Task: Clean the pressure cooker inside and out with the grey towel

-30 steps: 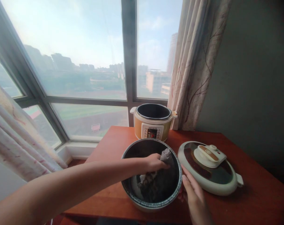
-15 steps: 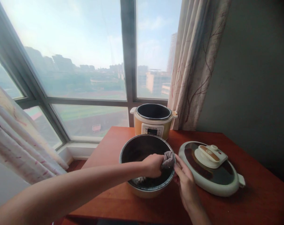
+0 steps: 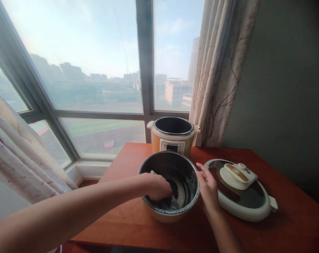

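— Clenched, that left hand (image 3: 159,187): it is down inside the inner pot (image 3: 170,189), fingers curled over a dark cloth (image 3: 166,203) that is pressed against the bottom.

— And the right hand (image 3: 208,188)?

— Loose and flat, fingers stretched, laid against the pot's outer rim on its right side. It grasps nothing.

— Where does the pot sit?

— Low in the middle of the frame, on the table (image 3: 280,232), whose top is a smooth reddish-brown wood. Round and deep, that pot, with a dark, slightly glossy inside, a pale band of light across its floor, faint white marks on the inner wall, and a speckled rim over a buff outside.

— What else is around?

— Right behind it, centre of the frame, stands the cooker (image 3: 172,137): a yellow drum with a white collar, small side handles, a printed control panel, its well open and dark. To the lower right lies the lid (image 3: 240,191), flat on the table: an off-white oval with a brown glossy top and a cream knob. The right hand sits between pot and lid.

— Anything blocking the view?

— The left forearm crosses from the lower left and hides the pot's near-left wall; the fist covers most of the cloth. A pale curtain (image 3: 219,70) with thin branch patterns hangs at the upper right, beside the window (image 3: 82,70).
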`<state>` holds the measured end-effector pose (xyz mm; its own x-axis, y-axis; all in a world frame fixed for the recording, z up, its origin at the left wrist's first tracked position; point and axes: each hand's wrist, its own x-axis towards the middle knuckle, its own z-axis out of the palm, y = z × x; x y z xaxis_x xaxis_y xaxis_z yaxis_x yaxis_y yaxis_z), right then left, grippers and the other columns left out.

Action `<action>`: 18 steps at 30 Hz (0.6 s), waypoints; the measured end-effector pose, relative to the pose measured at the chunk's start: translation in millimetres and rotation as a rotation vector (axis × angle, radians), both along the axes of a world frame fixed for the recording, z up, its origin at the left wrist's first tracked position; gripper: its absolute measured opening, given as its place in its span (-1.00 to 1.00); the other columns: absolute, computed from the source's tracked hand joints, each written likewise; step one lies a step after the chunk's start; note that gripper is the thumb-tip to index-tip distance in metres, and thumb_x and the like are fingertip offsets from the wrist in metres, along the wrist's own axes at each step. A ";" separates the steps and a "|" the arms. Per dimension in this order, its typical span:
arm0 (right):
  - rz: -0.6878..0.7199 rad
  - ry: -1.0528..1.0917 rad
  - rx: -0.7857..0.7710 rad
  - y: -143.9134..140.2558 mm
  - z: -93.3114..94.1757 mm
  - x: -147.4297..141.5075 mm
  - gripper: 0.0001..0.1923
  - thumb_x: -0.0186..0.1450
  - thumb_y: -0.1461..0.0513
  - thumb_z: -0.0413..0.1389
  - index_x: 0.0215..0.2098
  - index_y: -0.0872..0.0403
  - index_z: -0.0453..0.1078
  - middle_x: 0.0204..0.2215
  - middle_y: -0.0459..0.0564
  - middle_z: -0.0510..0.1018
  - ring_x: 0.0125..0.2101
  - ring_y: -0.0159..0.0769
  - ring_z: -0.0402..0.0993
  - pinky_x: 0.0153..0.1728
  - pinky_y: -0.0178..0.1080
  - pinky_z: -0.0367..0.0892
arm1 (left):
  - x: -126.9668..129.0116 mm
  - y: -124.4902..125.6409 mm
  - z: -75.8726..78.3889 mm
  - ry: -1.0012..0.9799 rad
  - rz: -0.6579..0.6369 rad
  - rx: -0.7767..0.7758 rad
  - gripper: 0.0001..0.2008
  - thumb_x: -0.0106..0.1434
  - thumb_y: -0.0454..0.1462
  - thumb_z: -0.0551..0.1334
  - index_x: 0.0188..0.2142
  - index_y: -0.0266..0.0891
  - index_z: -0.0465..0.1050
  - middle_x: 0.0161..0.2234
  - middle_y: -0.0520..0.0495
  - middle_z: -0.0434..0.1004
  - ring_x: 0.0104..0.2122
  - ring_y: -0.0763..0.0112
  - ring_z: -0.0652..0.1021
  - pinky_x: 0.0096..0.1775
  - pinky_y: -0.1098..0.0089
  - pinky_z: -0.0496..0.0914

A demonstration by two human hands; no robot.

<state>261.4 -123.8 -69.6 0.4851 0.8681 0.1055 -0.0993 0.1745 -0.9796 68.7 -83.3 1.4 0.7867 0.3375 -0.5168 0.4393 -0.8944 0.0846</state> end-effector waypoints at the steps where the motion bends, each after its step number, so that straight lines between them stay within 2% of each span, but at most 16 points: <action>1: 0.005 -0.002 -0.002 0.3 -1.2 0.4 -0.47 0.10 0.01 0.24 -0.03 0.12 0.51 -0.62 -0.24 0.24 -0.59 -0.41 0.10 -0.56 -0.31 0.06 | 0.5 0.7 1.6 0.027 -0.039 -0.002 -0.81 0.04 -0.46 0.25 -0.42 -0.14 0.55 -0.39 -0.17 0.62 -0.38 0.05 0.60 -0.36 0.22 0.39; 5: 0.026 0.002 -0.002 2.3 -8.4 1.9 -0.51 0.13 0.01 0.23 -0.06 0.10 0.51 -0.54 -0.16 0.42 -0.54 -0.36 0.24 -0.51 -0.30 0.17 | 5.6 5.3 5.1 -0.020 -0.092 -0.125 -0.82 -0.01 -0.45 0.28 -0.42 -0.16 0.52 -0.41 -0.13 0.61 -0.34 0.10 0.58 -0.29 0.25 0.39; 7: 0.035 0.004 -0.009 3.3 -11.5 2.1 -0.52 0.15 0.01 0.22 -0.05 0.07 0.51 -0.49 -0.13 0.49 -0.50 -0.33 0.32 -0.48 -0.29 0.22 | 9.8 7.7 2.9 -0.083 -0.059 -0.193 -0.79 -0.05 -0.47 0.28 -0.43 -0.16 0.51 -0.39 -0.09 0.61 -0.32 0.14 0.57 -0.26 0.27 0.40; 10: 0.042 0.000 -0.017 3.7 -12.9 2.0 -0.56 0.17 0.01 0.21 -0.06 0.05 0.52 -0.38 -0.08 0.58 -0.40 -0.26 0.43 -0.38 -0.26 0.31 | 18.8 8.9 -2.8 -0.188 0.046 -0.241 -0.72 -0.07 -0.48 0.28 -0.33 -0.20 0.54 -0.31 -0.09 0.63 -0.28 0.17 0.57 -0.26 0.32 0.41; 13: 0.033 -0.004 0.003 3.6 -12.6 2.6 -0.60 0.16 0.02 0.21 -0.11 0.05 0.54 -0.23 0.00 0.64 -0.23 -0.15 0.51 -0.22 -0.20 0.37 | 30.5 8.7 -6.8 -0.265 0.239 -0.212 -0.76 0.01 -0.39 0.29 -0.27 -0.27 0.55 -0.32 -0.12 0.62 -0.32 0.18 0.57 -0.32 0.34 0.40; 16: 0.031 -0.010 0.015 4.5 -14.2 4.4 -0.59 0.14 0.01 0.21 -0.12 0.05 0.55 -0.14 0.04 0.63 -0.11 -0.08 0.52 -0.11 -0.16 0.36 | 41.0 11.8 -8.5 -0.381 0.531 -0.217 -0.78 0.08 -0.27 0.34 -0.25 -0.30 0.57 -0.35 -0.09 0.60 -0.35 0.18 0.58 -0.36 0.34 0.41; 18: 0.028 -0.021 0.011 5.4 -16.7 5.4 -0.55 0.15 -0.01 0.20 -0.10 0.06 0.54 -0.12 0.06 0.63 -0.09 -0.06 0.51 -0.09 -0.15 0.36 | 44.4 16.3 -8.4 -0.511 0.745 -0.226 -0.75 0.14 -0.24 0.37 -0.19 -0.32 0.56 -0.27 -0.08 0.60 -0.29 0.18 0.59 -0.29 0.32 0.46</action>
